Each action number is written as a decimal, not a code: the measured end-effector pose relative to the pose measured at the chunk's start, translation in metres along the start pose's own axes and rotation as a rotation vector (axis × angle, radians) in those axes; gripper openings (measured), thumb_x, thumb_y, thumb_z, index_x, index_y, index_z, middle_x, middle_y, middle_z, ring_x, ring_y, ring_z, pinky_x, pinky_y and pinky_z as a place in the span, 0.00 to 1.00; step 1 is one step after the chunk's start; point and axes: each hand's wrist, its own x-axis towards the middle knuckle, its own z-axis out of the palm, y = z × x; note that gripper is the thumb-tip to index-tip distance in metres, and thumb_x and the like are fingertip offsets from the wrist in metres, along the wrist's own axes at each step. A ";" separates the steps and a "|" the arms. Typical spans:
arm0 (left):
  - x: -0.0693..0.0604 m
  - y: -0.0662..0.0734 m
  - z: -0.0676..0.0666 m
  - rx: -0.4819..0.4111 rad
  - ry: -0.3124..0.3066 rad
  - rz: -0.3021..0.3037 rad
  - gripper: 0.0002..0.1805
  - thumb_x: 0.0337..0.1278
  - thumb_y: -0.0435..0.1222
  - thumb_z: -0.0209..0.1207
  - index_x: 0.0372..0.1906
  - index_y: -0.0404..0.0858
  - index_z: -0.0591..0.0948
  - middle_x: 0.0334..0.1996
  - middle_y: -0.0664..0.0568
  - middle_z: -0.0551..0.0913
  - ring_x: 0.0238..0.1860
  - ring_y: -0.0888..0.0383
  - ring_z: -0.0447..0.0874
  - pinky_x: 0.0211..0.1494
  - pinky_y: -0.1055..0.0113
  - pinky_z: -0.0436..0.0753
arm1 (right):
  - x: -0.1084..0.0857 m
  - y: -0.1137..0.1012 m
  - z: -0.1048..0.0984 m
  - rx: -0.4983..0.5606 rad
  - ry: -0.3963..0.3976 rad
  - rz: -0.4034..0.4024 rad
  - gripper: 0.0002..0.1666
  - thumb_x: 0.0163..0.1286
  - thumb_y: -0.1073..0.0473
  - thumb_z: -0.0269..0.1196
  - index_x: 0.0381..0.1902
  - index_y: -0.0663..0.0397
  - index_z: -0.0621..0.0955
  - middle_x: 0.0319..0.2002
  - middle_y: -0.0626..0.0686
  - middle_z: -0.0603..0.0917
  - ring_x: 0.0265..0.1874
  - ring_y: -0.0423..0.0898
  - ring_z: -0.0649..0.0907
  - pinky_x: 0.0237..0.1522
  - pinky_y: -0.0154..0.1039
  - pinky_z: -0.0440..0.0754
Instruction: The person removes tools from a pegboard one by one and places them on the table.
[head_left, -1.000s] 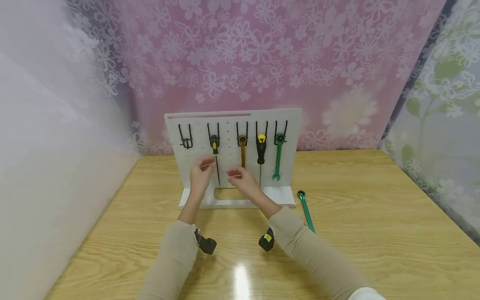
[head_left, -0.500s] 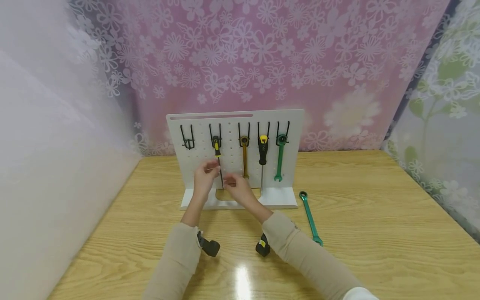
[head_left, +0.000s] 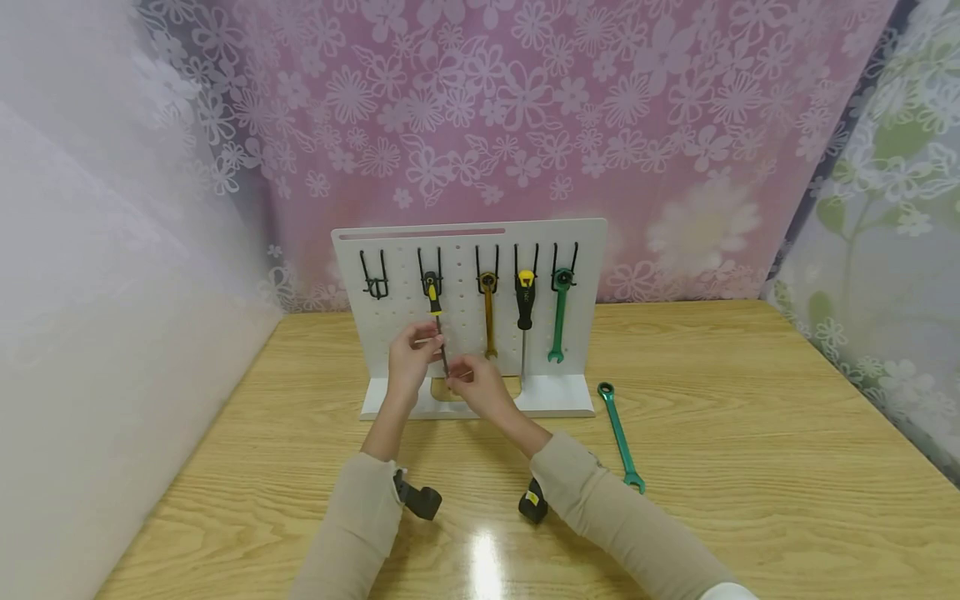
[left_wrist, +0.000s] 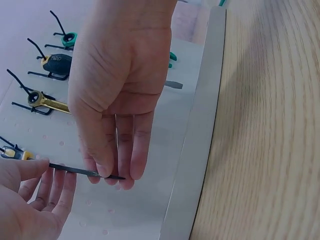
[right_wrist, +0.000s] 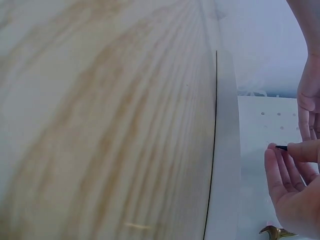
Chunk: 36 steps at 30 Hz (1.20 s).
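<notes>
Down slips your right hand since half a second ago, and it's at the tip of the thin screwdriver! Both grips are narrowed to the shaft: right thumb and fingers pinch the tip, your left hand pinches higher, nearer the handle, which sits up at its hook. The long axis runs steep, tip leaning right. Brass wrench close on the right; roomier pegboard left, table out front.

pink flowered backdrop behind a wood-grain table with glare
</notes>
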 end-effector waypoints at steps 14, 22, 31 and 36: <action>-0.010 0.012 -0.004 0.003 -0.023 -0.024 0.13 0.58 0.27 0.57 0.48 0.30 0.76 0.42 0.42 0.76 0.42 0.50 0.77 0.42 0.64 0.81 | -0.010 -0.011 -0.001 0.035 -0.007 0.026 0.08 0.60 0.72 0.61 0.39 0.66 0.78 0.31 0.55 0.81 0.29 0.48 0.81 0.29 0.35 0.80; -0.016 0.021 -0.009 0.013 -0.060 -0.044 0.14 0.58 0.28 0.57 0.50 0.30 0.75 0.43 0.43 0.76 0.43 0.51 0.77 0.42 0.65 0.81 | -0.017 -0.021 -0.005 0.089 -0.045 0.049 0.10 0.61 0.72 0.60 0.41 0.70 0.77 0.30 0.54 0.81 0.27 0.47 0.82 0.30 0.40 0.82; -0.028 0.034 -0.014 -0.003 -0.105 -0.044 0.14 0.58 0.28 0.57 0.49 0.29 0.75 0.43 0.43 0.76 0.42 0.52 0.77 0.42 0.63 0.81 | -0.029 -0.037 -0.011 0.125 -0.088 0.055 0.10 0.61 0.71 0.59 0.42 0.70 0.76 0.29 0.53 0.80 0.27 0.45 0.81 0.31 0.43 0.82; -0.034 0.041 -0.017 -0.025 -0.133 -0.057 0.14 0.58 0.28 0.57 0.49 0.29 0.75 0.43 0.44 0.77 0.41 0.54 0.78 0.42 0.63 0.81 | -0.035 -0.043 -0.015 0.155 -0.112 0.038 0.09 0.62 0.71 0.59 0.41 0.67 0.77 0.31 0.55 0.80 0.28 0.47 0.81 0.31 0.44 0.82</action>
